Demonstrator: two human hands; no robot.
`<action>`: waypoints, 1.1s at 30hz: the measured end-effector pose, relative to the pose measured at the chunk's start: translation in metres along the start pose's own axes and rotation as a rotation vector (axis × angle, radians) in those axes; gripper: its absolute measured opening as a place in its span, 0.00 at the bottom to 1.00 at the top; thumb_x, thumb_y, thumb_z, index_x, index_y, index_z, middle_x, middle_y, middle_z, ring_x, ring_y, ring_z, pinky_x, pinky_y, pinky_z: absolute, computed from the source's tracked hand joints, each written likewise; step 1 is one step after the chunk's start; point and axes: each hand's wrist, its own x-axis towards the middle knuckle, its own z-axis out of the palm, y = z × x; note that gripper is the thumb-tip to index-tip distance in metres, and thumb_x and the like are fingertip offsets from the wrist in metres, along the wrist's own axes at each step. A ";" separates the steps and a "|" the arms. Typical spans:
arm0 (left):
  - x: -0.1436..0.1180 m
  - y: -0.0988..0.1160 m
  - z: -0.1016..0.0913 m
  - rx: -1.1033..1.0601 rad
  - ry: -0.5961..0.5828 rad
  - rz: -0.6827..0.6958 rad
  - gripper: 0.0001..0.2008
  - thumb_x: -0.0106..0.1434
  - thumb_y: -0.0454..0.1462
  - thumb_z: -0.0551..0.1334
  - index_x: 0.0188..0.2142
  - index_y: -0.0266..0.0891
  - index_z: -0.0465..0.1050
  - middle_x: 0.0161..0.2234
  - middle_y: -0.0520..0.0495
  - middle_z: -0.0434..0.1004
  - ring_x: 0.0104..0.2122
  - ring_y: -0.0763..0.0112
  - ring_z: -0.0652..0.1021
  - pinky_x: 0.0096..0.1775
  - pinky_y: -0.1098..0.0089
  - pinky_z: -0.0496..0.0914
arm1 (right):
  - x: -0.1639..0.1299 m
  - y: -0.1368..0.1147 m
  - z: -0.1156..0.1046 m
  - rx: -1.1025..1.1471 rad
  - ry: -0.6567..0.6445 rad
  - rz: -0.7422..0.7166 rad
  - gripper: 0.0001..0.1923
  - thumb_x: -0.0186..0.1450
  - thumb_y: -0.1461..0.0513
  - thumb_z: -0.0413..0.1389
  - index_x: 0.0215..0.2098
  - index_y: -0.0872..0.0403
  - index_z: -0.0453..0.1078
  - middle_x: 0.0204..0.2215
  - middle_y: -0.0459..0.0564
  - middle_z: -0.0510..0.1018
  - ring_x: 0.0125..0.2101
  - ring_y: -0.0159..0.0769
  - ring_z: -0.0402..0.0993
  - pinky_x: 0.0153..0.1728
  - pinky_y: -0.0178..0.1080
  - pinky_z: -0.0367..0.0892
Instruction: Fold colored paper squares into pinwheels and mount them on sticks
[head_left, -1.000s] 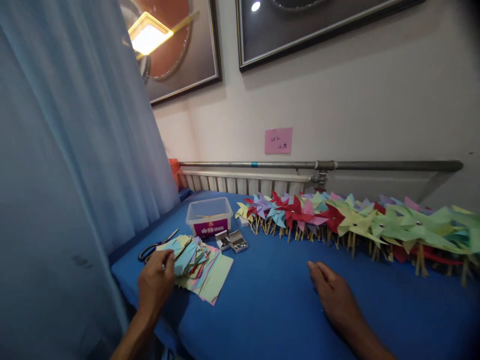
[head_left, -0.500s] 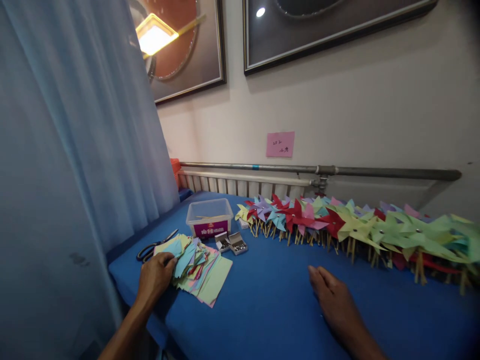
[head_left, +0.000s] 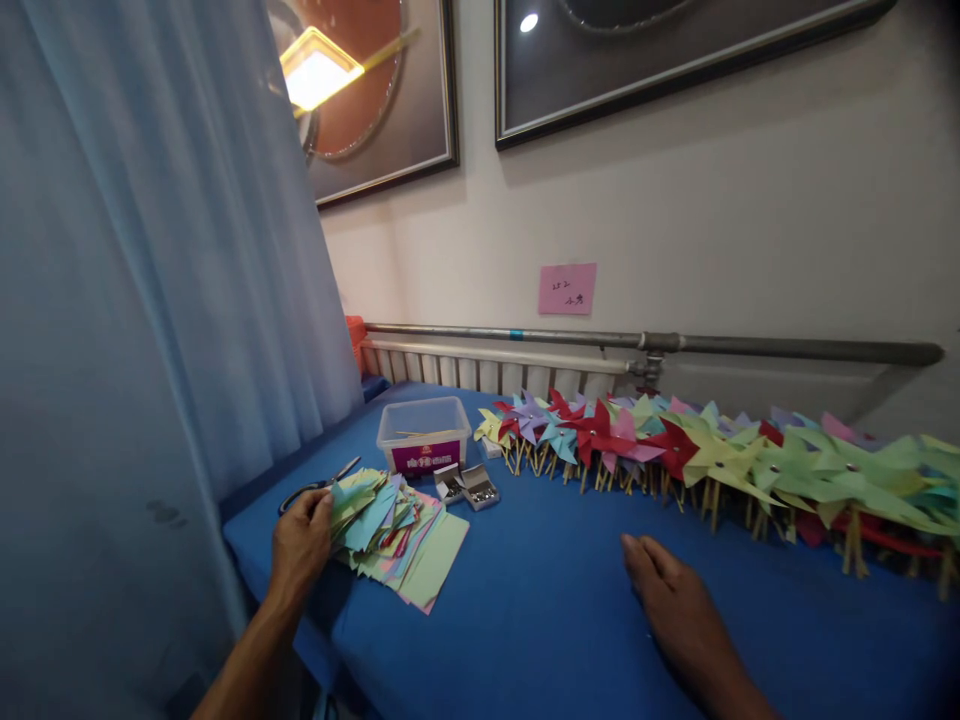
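The paper stack [head_left: 397,530] is a loose, fanned heap of cut squares in pale green, yellow, blue, pink and purple, with a few red edges showing between the sheets. It lies on the blue table [head_left: 540,620] at its left end; the largest pale green sheet juts out at the stack's near right corner. The sheets sit askew, corners pointing every way.

The left hand [head_left: 300,545] rests at the stack's left edge, fingers curled and nearly closed, their tips on the top sheets; whether a sheet is pinched between them cannot be told. The right hand [head_left: 679,615] lies well to the right of the stack, palm down and flat on the table, fingers stretched out and close together, holding nothing.

Just behind the left hand, at the stack's far left, lie scissors [head_left: 319,487], partly hidden by the hand and the paper. Behind the stack stands a clear tub [head_left: 424,435] with a purple label; thin sticks show inside it. Between the tub and the stack sit two small open boxes [head_left: 469,486] of metal pins, touching each other.

To the right of the tub a long row of pinwheels [head_left: 712,455] runs along the table's far side, red, purple and blue nearest the tub, mostly green farther off. A curtain [head_left: 150,250] hangs left of the stack
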 end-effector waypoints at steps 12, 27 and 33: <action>-0.016 0.073 0.005 -0.500 0.126 -0.136 0.14 0.56 0.47 0.64 0.35 0.39 0.75 0.27 0.53 0.75 0.28 0.69 0.73 0.34 0.70 0.67 | -0.001 0.002 0.002 0.031 -0.003 0.004 0.22 0.63 0.43 0.47 0.21 0.48 0.54 0.17 0.40 0.59 0.20 0.33 0.57 0.23 0.36 0.56; -0.128 0.186 0.198 -1.059 -0.980 -0.531 0.18 0.41 0.41 0.75 0.23 0.36 0.69 0.16 0.55 0.67 0.17 0.77 0.66 0.23 0.74 0.60 | -0.006 -0.018 0.006 1.087 -0.134 0.299 0.28 0.59 0.39 0.60 0.44 0.51 0.77 0.40 0.53 0.84 0.44 0.47 0.78 0.44 0.45 0.70; -0.141 0.165 0.207 -0.981 -0.883 -0.560 0.19 0.42 0.45 0.74 0.27 0.36 0.71 0.19 0.55 0.70 0.19 0.77 0.67 0.25 0.74 0.62 | -0.006 -0.019 0.005 1.069 -0.224 0.322 0.24 0.58 0.45 0.66 0.43 0.53 0.78 0.37 0.54 0.85 0.43 0.49 0.80 0.44 0.47 0.71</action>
